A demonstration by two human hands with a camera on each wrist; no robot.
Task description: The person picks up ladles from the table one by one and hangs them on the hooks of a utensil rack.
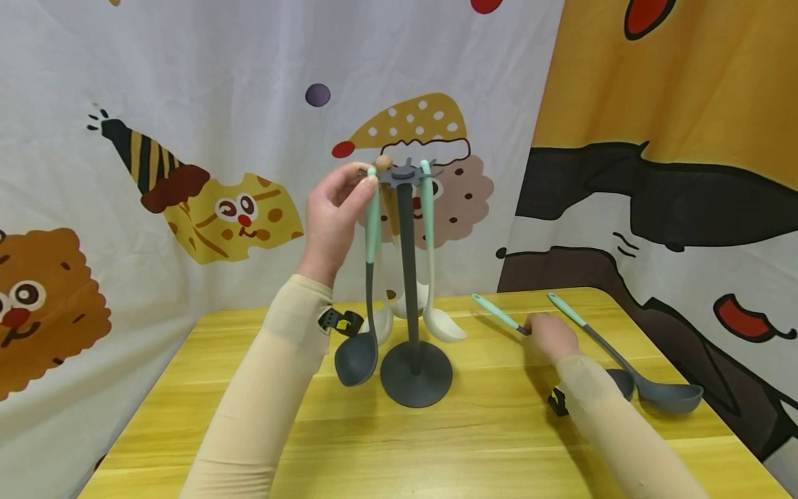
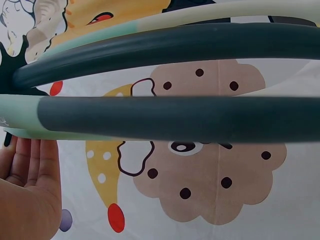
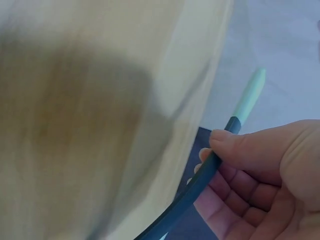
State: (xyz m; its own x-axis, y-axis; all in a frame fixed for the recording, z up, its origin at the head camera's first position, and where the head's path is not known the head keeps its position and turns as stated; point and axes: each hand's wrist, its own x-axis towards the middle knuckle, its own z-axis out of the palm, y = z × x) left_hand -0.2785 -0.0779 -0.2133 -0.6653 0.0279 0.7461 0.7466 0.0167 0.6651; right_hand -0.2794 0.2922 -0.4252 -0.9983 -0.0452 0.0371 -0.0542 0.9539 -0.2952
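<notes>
My left hand (image 1: 330,218) pinches the top of the mint handle of a dark grey ladle (image 1: 357,362) at the hooks of a dark grey utensil stand (image 1: 409,277). In the left wrist view the fingers (image 2: 42,162) lie behind that handle. A white ladle (image 1: 444,326) hangs on the stand's right side, other white utensils behind it. At the right, my right hand (image 1: 551,337) grips the dark shaft of a mint-handled utensil (image 3: 195,187) between thumb and fingers. Its dark grey head (image 1: 622,382) is partly hidden behind the forearm.
Another grey ladle (image 1: 670,397) with a mint handle lies along the table's right side. The stand's round base (image 1: 416,391) rests on the wooden table (image 1: 349,443). A printed cloth (image 1: 249,69) hangs behind the table.
</notes>
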